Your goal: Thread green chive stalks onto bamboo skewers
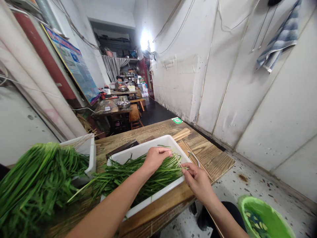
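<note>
A white plastic tray (148, 205) on the wooden table holds a heap of long garlic chives (151, 186), their pale ends toward the right. Over its right half, my left hand (156, 159) is pinched closed at the chives' ends. My right hand (196, 180) is closed near the tray's right edge, thumb and fingers gripping a thin bamboo skewer (178, 161) that slants up toward my left fingertips. Exactly where the skewer's tip meets a chive is too small to tell. More bamboo skewers (182, 134) lie in a bundle beyond the tray.
At left, a second white tray (92, 153) carries a large pile of chives (37, 185) with stick ends poking out. A green bucket (269, 211) stands on the floor at right. Farther back, a person (119, 81) sits by tables with metal bowls (123, 104). A white wall runs along the right.
</note>
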Tool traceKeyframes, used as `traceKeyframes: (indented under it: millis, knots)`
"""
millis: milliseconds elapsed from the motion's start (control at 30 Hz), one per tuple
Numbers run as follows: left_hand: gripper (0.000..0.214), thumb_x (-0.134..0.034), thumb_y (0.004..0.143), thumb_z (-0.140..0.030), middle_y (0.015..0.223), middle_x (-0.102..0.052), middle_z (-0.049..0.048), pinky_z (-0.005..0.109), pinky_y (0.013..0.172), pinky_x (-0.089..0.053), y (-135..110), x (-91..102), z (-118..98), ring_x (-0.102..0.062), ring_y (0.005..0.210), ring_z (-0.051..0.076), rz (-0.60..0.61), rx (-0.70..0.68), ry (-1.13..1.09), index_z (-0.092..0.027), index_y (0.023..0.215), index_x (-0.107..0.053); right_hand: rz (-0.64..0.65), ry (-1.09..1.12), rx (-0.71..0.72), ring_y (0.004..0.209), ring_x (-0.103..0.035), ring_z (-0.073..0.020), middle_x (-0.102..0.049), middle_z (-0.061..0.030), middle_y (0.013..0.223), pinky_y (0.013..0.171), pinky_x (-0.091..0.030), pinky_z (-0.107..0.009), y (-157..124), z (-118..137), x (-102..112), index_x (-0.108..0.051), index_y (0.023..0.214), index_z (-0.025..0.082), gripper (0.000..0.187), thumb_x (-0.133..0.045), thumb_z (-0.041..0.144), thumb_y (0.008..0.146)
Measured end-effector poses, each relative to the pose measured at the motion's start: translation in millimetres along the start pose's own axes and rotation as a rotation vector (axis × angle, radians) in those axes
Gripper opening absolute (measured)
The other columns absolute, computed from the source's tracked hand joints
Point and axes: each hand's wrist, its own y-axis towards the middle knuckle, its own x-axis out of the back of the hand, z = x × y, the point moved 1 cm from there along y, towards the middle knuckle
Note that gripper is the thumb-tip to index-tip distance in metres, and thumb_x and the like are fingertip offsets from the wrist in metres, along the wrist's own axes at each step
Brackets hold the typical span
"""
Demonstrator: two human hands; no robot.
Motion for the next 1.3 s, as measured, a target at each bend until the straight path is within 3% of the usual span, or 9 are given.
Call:
traceKeyframes:
  millis: [533, 767, 833, 967, 1033, 1133, 1300]
  knots:
    - [0.017, -0.067, 0.065, -0.030, 0.088, -0.074, 0.0071, 0.035, 0.086, -0.048, 0, -2.9, 2, -0.066, 0.091, 0.025, -0.036, 0.084, -0.115, -0.016, 0.071, -0.074, -0.044, -0.008, 0.012, 0.042, -0.034, -0.0101, -0.037, 0.0061, 0.049, 0.040, -0.027, -0.021, 0, -5, 0, -0.061, 0.102, 0.013, 0.032, -0.049, 0.038, 0.087]
    - [0.020, -0.070, 0.064, -0.028, 0.093, -0.073, 0.0082, 0.033, 0.087, -0.047, -4, -4.3, 1, -0.065, 0.092, 0.024, 0.013, 0.105, -0.144, -0.015, 0.077, -0.075, -0.049, 0.035, -0.018, 0.041, -0.039, -0.0108, -0.042, 0.0066, 0.047, 0.039, -0.029, -0.021, 0, 0, -2, -0.053, 0.118, 0.008, 0.045, -0.049, 0.039, 0.086]
    - [0.020, -0.070, 0.064, -0.029, 0.088, -0.074, 0.0067, 0.032, 0.082, -0.048, -9, -7.3, -2, -0.066, 0.086, 0.023, 0.097, 0.090, -0.111, -0.016, 0.078, -0.075, -0.053, 0.049, -0.030, 0.040, -0.038, -0.0104, -0.043, 0.0074, 0.045, 0.038, -0.029, -0.021, 2, 2, -2, -0.048, 0.123, 0.007, 0.050, -0.049, 0.040, 0.086]
    - [0.024, -0.062, 0.073, -0.035, 0.084, -0.074, 0.0025, 0.029, 0.074, -0.048, -13, -8.8, -10, -0.066, 0.079, 0.021, 0.383, -0.016, -0.040, -0.017, 0.082, -0.075, -0.053, 0.111, -0.018, 0.036, -0.033, -0.0083, -0.041, 0.0091, 0.045, 0.036, -0.025, -0.020, 10, 5, -1, -0.049, 0.121, 0.008, 0.050, -0.050, 0.043, 0.085]
    - [0.027, -0.056, 0.077, -0.036, 0.089, -0.074, 0.0030, 0.030, 0.079, -0.046, -10, -4.0, -11, -0.065, 0.085, 0.021, 0.342, -0.093, 0.038, -0.018, 0.085, -0.075, -0.045, 0.150, -0.010, 0.036, -0.031, -0.0076, -0.038, 0.0096, 0.045, 0.036, -0.023, -0.019, 11, 6, -1, -0.054, 0.112, 0.008, 0.045, -0.051, 0.044, 0.085]
    - [0.021, -0.057, 0.076, -0.031, 0.091, -0.073, 0.0037, 0.034, 0.089, -0.039, -5, 4.0, -5, -0.062, 0.090, 0.023, 0.144, -0.170, 0.259, -0.022, 0.082, -0.075, -0.044, 0.145, -0.022, 0.037, -0.032, -0.0077, -0.037, 0.0092, 0.045, 0.036, -0.022, -0.020, 5, 2, 1, -0.057, 0.103, 0.011, 0.039, -0.052, 0.045, 0.084]
    - [0.013, -0.061, 0.072, -0.026, 0.081, -0.072, 0.0036, 0.039, 0.089, -0.031, -5, -1.1, 5, -0.059, 0.088, 0.025, 0.198, -0.203, 0.519, -0.025, 0.069, -0.074, -0.059, 0.084, -0.025, 0.041, -0.036, -0.0090, -0.039, 0.0076, 0.047, 0.038, -0.025, -0.020, -10, -6, 7, -0.056, 0.105, 0.013, 0.035, -0.052, 0.043, 0.086]
